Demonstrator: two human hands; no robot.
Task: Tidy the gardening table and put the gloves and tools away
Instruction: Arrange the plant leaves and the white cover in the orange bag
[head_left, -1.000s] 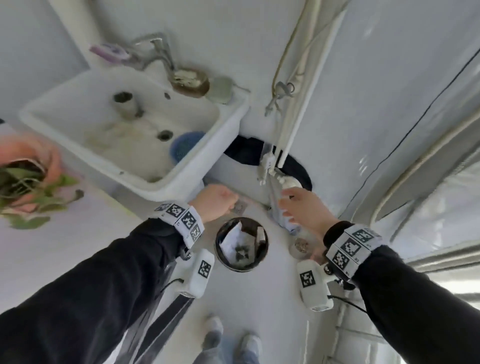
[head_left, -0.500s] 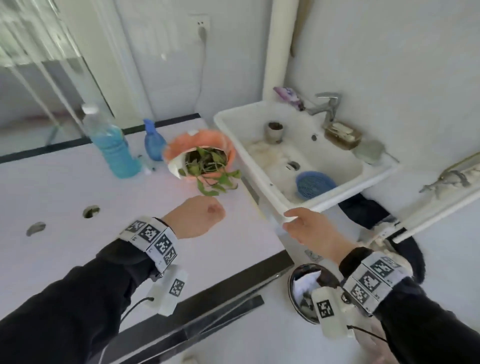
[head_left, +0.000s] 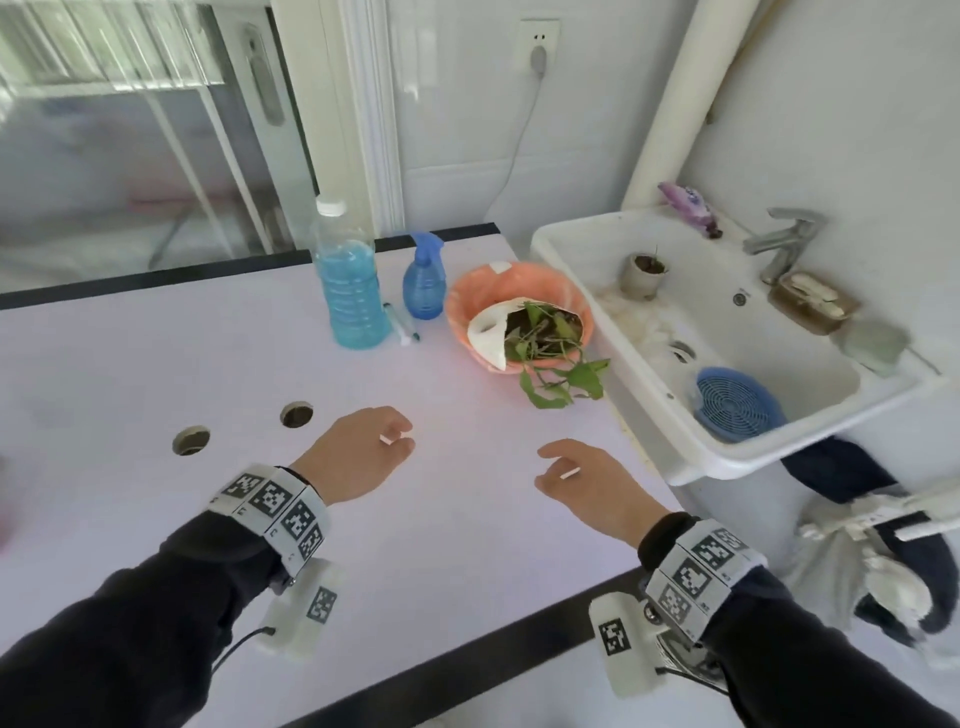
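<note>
- Bench (head_left: 156, 353): a smooth, pale top with two round holes (head_left: 296, 414), set just beside the sink on your right. Things should slide easily here, so lift rather than drag.
- Sink (head_left: 571, 244): a white basin holding a small pot (head_left: 643, 273) and a blue strainer (head_left: 735, 402).
- Bottle (head_left: 353, 291): tall clear plastic, mostly full of blue liquid. It is probably heavy and thin-walled, so grip it round the middle.
- Bowl (head_left: 514, 283): orange, near the bench's right edge, with a plant (head_left: 550, 338) trailing over its rim. Support it from beneath.
- Your left hand (head_left: 358, 457) and right hand (head_left: 587, 483) hover over bare bench, well short of everything. The fingers are loosely curled and hold nothing.
- Spray bottle (head_left: 425, 283): small, blue and likely light, standing between bottle and bowl. Take it by the neck.
- Pen (head_left: 400, 325): lies flat between the two bottles. Pinch it.
- No gloves are in view.
</note>
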